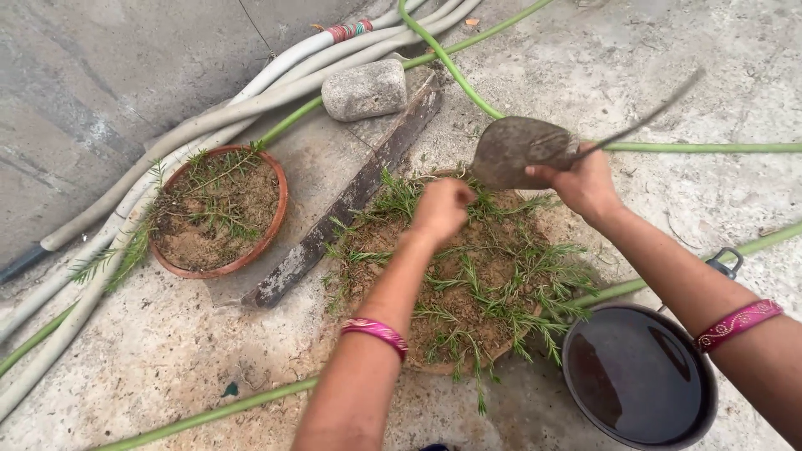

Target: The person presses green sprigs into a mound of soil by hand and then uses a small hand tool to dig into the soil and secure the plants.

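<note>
- Gripping a soil-caked trowel (520, 150), the right hand (585, 185) holds its blade raised just over the far rim of a plant-filled pot (468, 276).
- Left hand (441, 209) is clenched into a fist directly over the same pot's green sprigs; whether it grasps anything, I cannot tell.
- Beside the right forearm sits a dark pan of water (639, 376).
- Well left of the left hand stands a second clay pot (219, 210); beyond it lie hoses (251, 100) and a stone (365, 89).
</note>
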